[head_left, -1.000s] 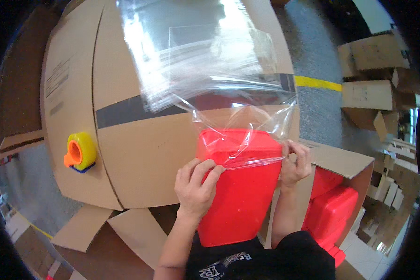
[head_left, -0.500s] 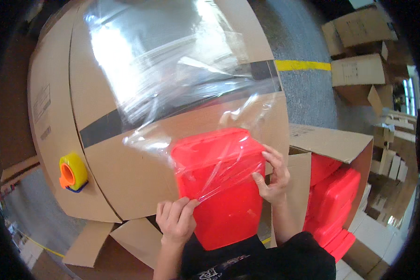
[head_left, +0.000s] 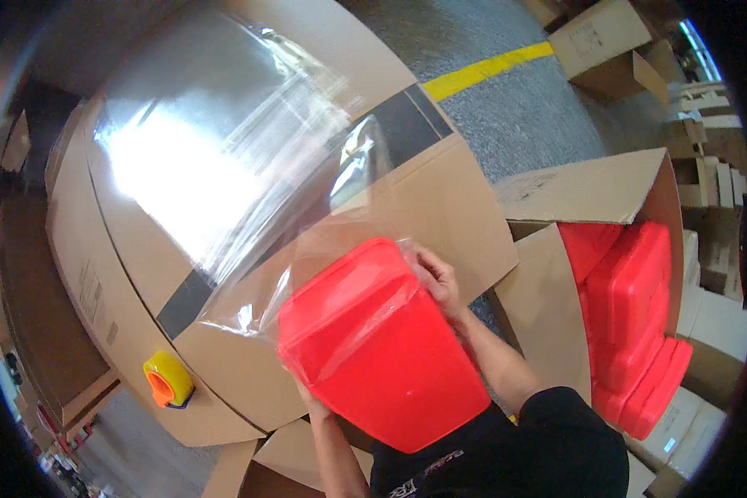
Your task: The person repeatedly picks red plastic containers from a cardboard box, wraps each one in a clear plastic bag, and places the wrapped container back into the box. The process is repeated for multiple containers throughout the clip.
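As far as can be seen, shows only the wrist and heel of the left hand, hidden behind the bin; cannot tell from this whether closed or loose there. Also loses the right hand partly from sight at the fingertips. Blurs the outline of the bag, being clear film beside a stack of clear bags whitened by glare. Cuts off the left forearm at the lower edge.

Looks smooth, glossy and bright red as a bin, with rounded far corners and a stepped band near the far end; carries creased, shiny film across that end.

Lies tilted between both hands, far end over the box, near end against the view of the black shirt. Meets the left hand along the left side, and the right hand at the right side near the far corner, in a grasping grip with curled fingers.
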{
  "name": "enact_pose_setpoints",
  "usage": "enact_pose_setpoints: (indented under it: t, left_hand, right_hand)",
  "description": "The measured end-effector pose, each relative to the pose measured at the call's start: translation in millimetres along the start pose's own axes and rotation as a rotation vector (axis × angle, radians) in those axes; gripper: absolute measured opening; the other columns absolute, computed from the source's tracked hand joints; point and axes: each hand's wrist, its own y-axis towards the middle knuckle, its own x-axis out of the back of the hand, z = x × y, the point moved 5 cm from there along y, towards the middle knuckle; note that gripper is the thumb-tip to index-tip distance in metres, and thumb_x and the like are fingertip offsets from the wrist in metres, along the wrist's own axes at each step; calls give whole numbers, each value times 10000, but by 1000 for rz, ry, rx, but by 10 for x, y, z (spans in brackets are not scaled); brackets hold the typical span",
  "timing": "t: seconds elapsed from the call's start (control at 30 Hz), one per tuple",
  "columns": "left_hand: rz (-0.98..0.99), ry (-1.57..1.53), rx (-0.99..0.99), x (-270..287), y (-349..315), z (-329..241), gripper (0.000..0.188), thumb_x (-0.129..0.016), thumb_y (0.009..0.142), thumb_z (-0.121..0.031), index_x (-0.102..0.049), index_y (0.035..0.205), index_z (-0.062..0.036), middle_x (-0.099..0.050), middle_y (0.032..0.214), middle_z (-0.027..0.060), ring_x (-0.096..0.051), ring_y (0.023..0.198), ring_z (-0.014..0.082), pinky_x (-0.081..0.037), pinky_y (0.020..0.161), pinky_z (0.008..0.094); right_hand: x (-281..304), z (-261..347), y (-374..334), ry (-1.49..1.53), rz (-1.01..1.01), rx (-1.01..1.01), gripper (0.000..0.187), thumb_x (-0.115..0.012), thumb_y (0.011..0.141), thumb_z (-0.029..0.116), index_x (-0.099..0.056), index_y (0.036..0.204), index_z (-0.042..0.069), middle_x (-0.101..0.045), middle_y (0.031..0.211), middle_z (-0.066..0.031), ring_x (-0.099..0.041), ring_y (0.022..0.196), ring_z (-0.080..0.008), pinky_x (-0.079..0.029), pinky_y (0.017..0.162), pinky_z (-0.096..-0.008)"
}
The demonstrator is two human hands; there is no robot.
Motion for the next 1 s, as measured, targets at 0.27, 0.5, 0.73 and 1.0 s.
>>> enact_pose_setpoints:
  t: [0.27, 0.5, 0.73, 1.0]
  left_hand:
    - [-34, 84, 103, 282, -412, 93, 683, -397, 965, -510, -289, 1450, -41, -338, 1476, 143, -329, 1354, 294, -280, 1115, 462]
    - [-498, 698, -766, -276, -382, -1317, 577, -414, 979, -449, -392, 1379, -35, -409, 1413, 162, -382, 1317, 305, -298, 1103, 462]
    - [148, 1625, -1034, -2128, -213, -1971, 456, -767, 758, -202, -626, 1176, -87, -545, 1285, 158, -504, 1213, 318, -392, 1014, 430]
    - [254, 1438, -815, -2434, 213, -1820, 219, -719, 797, -106, -628, 981, -30, -631, 1004, 131, -612, 936, 304, -488, 807, 368]
  right_hand:
    - [-53, 125, -224, 133, 40, 73, 279, -580, 891, 94, -645, 1141, -11, -649, 1123, -85, -590, 1031, -157, -450, 902, -286]
    - [-119, 45, 67, -8, 94, 56, 271, -575, 868, 36, -653, 1127, 23, -668, 1081, -82, -625, 922, -159, -484, 838, -287]
    - [-118, 358, 256, -365, 162, 497, 255, -620, 849, 24, -668, 1095, 71, -665, 977, -110, -649, 896, -275, -529, 782, -344]
    - [-196, 370, 432, -393, 60, 737, 95, -641, 862, 98, -640, 914, 19, -636, 883, -130, -636, 798, -284, -521, 702, -369]
